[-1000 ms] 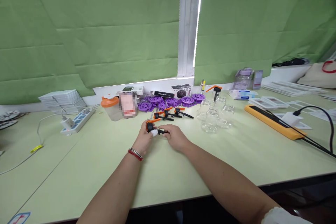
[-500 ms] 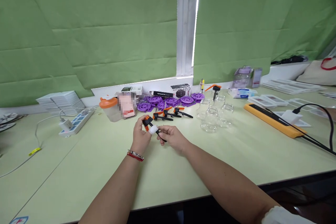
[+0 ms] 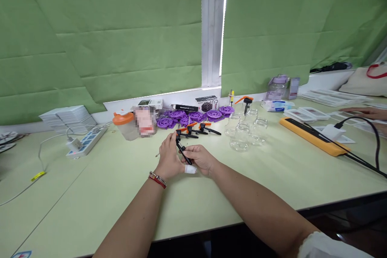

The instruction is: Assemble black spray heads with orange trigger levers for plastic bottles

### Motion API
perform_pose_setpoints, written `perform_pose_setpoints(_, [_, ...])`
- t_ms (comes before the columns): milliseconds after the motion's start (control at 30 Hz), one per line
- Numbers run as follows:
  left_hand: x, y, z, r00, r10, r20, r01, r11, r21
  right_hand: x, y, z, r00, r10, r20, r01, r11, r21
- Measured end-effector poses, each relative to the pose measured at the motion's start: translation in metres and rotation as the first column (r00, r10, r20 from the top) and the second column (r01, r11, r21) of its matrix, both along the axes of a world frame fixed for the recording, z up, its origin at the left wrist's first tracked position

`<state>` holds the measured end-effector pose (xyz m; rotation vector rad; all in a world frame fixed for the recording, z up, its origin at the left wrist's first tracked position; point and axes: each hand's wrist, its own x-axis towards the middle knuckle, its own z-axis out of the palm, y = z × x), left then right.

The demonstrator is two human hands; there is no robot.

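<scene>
Between my two hands a black pump head [image 3: 184,152] slants down to the right. My left hand [image 3: 169,155] closes around its upper end, hiding most of that part. The left thumb, wrapped in a white covering, reaches across below the stem. My right hand [image 3: 202,159] pinches the long black stem from the right. A thin tip [image 3: 157,155] pokes out left of my left hand; I cannot make out what it belongs to. Just behind lie several similar black-and-orange pump heads [image 3: 198,130]. Clear glass bottles [image 3: 240,137] stand to the right.
Purple wheel-shaped parts [image 3: 196,117] lie along the back, near an orange-lidded cup [image 3: 123,125] and a pink phone-like item [image 3: 145,121]. One pump head [image 3: 247,102] sits upright among the bottles. A yellow power strip [image 3: 314,137] and another person's hand [image 3: 367,112] are at right.
My left hand has shifted slightly right, and its wrapped thumb has moved from the pump head down below the stem. Another person's hand has come into view at far right.
</scene>
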<state>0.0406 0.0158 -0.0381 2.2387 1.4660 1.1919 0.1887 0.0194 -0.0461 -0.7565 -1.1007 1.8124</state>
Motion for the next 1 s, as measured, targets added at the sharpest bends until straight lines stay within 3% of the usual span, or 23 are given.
perform_pose_setpoints(200, [0.007, -0.007, 0.005, 0.973, 0.102, -0.205, -0.101, 0.995, 0.017, -0.002, 0.000, -0.001, 1.000, -0.004, -0.008, 0.004, 1.000, -0.028])
perform_pose_setpoints(400, [0.011, -0.013, 0.014, 0.949, 0.149, -0.277, -0.150, 0.989, 0.017, -0.001, 0.001, -0.004, 1.000, 0.005, -0.015, -0.006, 0.999, -0.037])
perform_pose_setpoints(667, [0.010, -0.012, 0.014, 0.947, 0.080, -0.312, -0.093, 0.995, -0.028, 0.001, 0.007, -0.014, 0.998, 0.052, -0.038, -0.054, 0.997, -0.057])
perform_pose_setpoints(1000, [0.009, -0.010, 0.008, 0.942, 0.005, -0.335, -0.030, 0.997, -0.069, 0.001, 0.005, -0.011, 0.999, 0.040, 0.006, -0.039, 0.994, -0.102])
